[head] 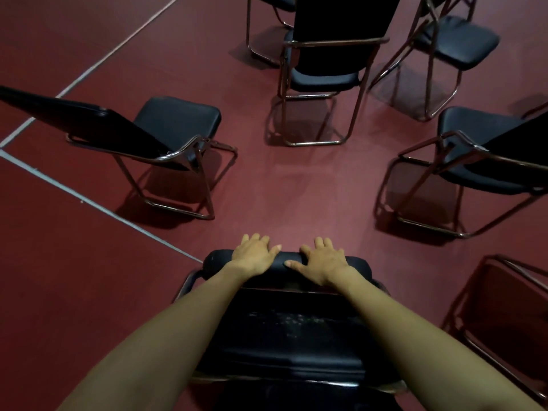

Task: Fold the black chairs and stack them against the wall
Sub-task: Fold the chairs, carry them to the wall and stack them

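Right below me stands a black folding chair point(284, 336) with a padded seat and a metal tube frame. Both my hands rest on the far edge of its seat. My left hand point(255, 255) lies palm down on that edge, fingers curled over the front. My right hand point(321, 262) lies beside it, fingers spread and also over the edge. Several more black chairs stand unfolded around me: one at the left point(166, 134), one ahead point(326, 69), one at the right point(486, 161) and one at the far right top point(456, 40).
The floor point(281, 197) is dark red with white painted lines point(98, 203) at the left. Another chair frame point(504, 315) shows at the lower right. Open floor lies between the chairs just ahead of my hands. No wall is in view.
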Demonstrator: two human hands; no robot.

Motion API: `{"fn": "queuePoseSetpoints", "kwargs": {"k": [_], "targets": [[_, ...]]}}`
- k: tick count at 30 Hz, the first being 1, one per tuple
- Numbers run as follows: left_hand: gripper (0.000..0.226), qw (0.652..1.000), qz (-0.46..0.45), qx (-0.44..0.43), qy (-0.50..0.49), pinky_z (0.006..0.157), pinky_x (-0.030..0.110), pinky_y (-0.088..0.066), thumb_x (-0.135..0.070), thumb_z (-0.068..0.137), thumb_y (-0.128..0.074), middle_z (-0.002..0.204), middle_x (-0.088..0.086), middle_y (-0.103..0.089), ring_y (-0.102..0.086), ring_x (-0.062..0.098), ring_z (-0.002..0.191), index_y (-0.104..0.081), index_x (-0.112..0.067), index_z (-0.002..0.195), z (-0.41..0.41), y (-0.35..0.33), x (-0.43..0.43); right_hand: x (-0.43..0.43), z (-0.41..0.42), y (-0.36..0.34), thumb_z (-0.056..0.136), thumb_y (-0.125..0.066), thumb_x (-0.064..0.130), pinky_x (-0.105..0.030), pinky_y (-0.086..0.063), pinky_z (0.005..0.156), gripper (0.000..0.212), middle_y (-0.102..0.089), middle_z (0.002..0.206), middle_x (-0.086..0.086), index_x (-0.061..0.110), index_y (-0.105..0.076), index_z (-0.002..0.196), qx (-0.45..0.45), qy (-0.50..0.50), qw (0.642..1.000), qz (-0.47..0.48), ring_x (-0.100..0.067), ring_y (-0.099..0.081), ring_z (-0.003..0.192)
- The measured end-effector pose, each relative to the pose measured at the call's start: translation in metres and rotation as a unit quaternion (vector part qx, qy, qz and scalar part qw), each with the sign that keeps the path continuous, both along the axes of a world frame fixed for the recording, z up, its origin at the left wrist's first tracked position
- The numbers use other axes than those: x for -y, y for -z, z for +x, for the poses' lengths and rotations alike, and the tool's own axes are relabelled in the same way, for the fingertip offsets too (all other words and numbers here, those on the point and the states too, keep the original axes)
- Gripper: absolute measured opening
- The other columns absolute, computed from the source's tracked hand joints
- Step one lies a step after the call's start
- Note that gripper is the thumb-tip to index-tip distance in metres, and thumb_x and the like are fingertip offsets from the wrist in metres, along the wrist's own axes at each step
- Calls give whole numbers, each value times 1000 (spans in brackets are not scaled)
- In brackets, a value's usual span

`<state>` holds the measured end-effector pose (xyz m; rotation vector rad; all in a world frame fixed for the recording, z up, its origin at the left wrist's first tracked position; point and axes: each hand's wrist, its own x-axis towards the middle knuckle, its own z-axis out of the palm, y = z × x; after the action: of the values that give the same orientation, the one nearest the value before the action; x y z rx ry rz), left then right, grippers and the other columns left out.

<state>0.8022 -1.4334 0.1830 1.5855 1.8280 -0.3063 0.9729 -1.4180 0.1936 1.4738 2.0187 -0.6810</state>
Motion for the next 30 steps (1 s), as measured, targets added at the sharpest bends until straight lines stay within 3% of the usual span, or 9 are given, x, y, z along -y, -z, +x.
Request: {"fn": "queuePoseSetpoints", "kwargs": {"k": [6,11,17,21,23,26,30], "targets": [[57,999,-43,2,25,107,40,-30,-52,100,-31,138,14,-44,-35,34,129,-46,-9,135,3,2,54,49,7,6,89,-28,71,-50,-31,105,72,-28,145,-14,23,-30,143,-6,-43,998,-46,-33,-24,135],[43,995,-82,43,19,94,33,-41,-45,98,-47,128,14,-59,-53,31,117,-59,-9,118,-9,-18,45,45,1,6,83,-48,69,-49,-39,99,77,-31,139,-13,22,-27,141,21,-88,995,-42,-34,-29,130],[43,998,-49,18,-25,95,36,-47,-44,95,-51,127,10,-62,-57,30,115,-63,-14,123,-10,-46,81,44,-10,10,81,-59,62,-49,-41,99,80,-32,137,-14,19,-28,140,40,-98,994,-28,-35,-33,127],[37,980,141,-92,-104,91,35,-45,-41,97,-46,120,7,-65,-60,30,110,-66,-17,116,-9,-67,115,37,-17,12,82,-64,52,-45,-43,96,71,-41,133,-17,14,-33,133,6,-57,997,-48,-36,-47,120],[36,949,251,-118,-149,98,35,-36,-38,98,-41,109,4,-67,-61,27,104,-68,-16,106,-6,-68,133,29,-19,14,84,-63,49,-41,-43,94,67,-47,132,-18,12,-33,132,2,-61,997,-51,-35,-51,118],[43,880,409,-124,-210,105,43,-30,-34,92,-42,77,2,-70,-64,24,84,-74,-12,75,4,-54,149,16,-22,14,84,-62,50,-37,-44,91,66,-54,130,-17,12,-35,132,14,-92,995,-47,-34,-54,116],[37,837,466,-135,-252,108,50,-28,-28,89,-47,77,1,-69,-63,23,82,-74,-10,71,12,-47,137,0,-28,12,85,-60,55,-35,-42,91,68,-54,131,-14,12,-38,133,23,-129,990,-53,-32,-53,118]]}}
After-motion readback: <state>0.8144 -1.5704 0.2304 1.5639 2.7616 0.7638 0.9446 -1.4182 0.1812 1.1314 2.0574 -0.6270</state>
